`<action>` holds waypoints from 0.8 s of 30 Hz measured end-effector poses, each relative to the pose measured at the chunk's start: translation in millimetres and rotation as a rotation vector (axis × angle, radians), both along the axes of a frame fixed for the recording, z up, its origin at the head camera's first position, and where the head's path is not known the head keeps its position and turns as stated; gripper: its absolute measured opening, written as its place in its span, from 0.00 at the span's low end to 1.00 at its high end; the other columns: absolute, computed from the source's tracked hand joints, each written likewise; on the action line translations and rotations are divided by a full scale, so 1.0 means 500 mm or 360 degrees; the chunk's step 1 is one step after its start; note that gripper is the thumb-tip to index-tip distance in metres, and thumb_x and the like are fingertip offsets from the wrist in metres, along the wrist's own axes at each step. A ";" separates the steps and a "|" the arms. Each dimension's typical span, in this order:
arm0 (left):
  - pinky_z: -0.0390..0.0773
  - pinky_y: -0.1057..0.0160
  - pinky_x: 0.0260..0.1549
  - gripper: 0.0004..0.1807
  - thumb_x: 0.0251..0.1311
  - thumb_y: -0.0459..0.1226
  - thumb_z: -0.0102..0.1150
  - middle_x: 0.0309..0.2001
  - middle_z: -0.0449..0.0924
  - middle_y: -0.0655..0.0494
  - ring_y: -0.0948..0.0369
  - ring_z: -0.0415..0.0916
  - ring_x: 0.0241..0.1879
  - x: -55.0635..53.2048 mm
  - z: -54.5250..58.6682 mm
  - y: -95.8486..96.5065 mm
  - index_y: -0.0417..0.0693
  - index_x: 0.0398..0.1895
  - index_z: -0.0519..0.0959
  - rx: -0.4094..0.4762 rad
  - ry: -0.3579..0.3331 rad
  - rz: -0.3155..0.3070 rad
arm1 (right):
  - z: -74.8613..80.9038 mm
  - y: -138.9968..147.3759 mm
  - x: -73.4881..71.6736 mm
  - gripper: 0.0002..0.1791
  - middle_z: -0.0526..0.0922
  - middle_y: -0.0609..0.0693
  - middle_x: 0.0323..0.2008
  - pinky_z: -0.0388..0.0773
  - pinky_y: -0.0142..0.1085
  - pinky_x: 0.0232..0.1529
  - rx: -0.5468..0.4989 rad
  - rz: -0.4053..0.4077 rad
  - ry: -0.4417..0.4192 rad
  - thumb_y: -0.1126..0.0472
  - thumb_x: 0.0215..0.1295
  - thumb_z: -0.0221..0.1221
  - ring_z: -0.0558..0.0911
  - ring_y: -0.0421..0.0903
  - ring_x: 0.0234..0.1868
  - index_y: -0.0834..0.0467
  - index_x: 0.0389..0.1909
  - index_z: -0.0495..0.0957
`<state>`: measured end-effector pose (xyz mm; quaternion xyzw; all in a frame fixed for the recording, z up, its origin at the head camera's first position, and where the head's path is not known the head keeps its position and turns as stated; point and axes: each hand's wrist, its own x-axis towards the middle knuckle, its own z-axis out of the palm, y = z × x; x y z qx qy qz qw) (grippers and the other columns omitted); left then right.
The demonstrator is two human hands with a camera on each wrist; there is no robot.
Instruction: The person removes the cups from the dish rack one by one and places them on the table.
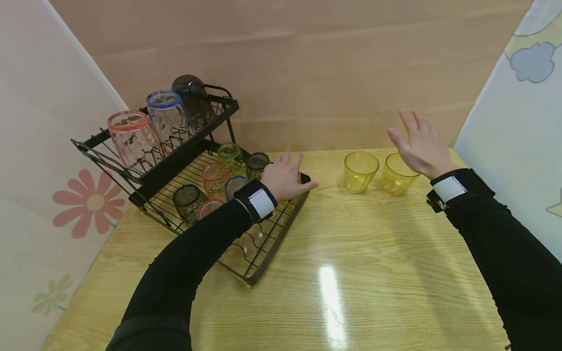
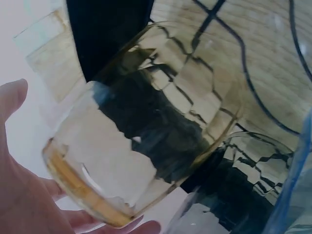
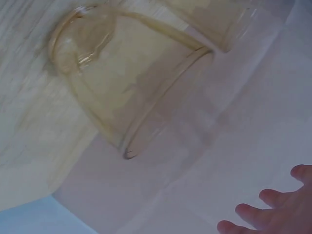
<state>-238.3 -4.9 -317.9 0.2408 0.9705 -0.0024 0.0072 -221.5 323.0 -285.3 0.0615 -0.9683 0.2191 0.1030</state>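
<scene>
A wood-grain surface [image 1: 373, 273] carries everything, with a black two-tier wire rack [image 1: 281, 237] standing on its left part. On the upper tier are a red-ended tumbler [image 1: 136, 141], a blue-ended tumbler [image 1: 169, 116] and a dark tumbler [image 1: 191, 95]. The left hand [image 1: 285, 178] is spread wide at the lower tier, thumb and fingers around the base of an amber tumbler [image 2: 146, 122] there; whether they touch it I cannot tell. The right hand [image 1: 423, 146], wide and holding nothing, hovers just above the right one of two upright yellow tumblers, the left yellow tumbler [image 1: 360, 173] and the right yellow tumbler [image 1: 397, 178]. Smaller-looking on the lower tier: a green glass [image 1: 230, 157] and a pink glass [image 1: 214, 176].
</scene>
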 end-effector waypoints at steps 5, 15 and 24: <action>0.80 0.52 0.38 0.50 0.58 0.73 0.40 0.68 0.61 0.39 0.46 0.66 0.62 -0.004 -0.010 -0.001 0.51 0.75 0.55 -0.0068 -0.0018 0.0007 | 0.012 -0.027 0.013 0.40 0.37 0.68 0.74 0.38 0.66 0.66 -0.0017 0.0046 0.0061 0.38 0.75 0.29 0.41 0.72 0.71 0.57 0.78 0.38; 0.80 0.52 0.37 0.47 0.60 0.71 0.41 0.62 0.69 0.40 0.46 0.74 0.53 -0.006 -0.023 -0.004 0.51 0.73 0.60 -0.0099 0.0049 -0.0033 | 0.009 -0.084 0.037 0.37 0.40 0.64 0.75 0.38 0.62 0.68 -0.0293 0.0110 0.0161 0.41 0.76 0.28 0.41 0.64 0.74 0.58 0.77 0.40; 0.79 0.56 0.27 0.39 0.63 0.67 0.43 0.50 0.74 0.43 0.49 0.77 0.40 -0.009 -0.039 -0.009 0.51 0.66 0.68 -0.0028 0.0185 -0.0065 | -0.012 -0.126 0.051 0.36 0.41 0.60 0.76 0.34 0.56 0.70 -0.0535 0.0195 0.0176 0.42 0.77 0.28 0.40 0.57 0.75 0.57 0.78 0.41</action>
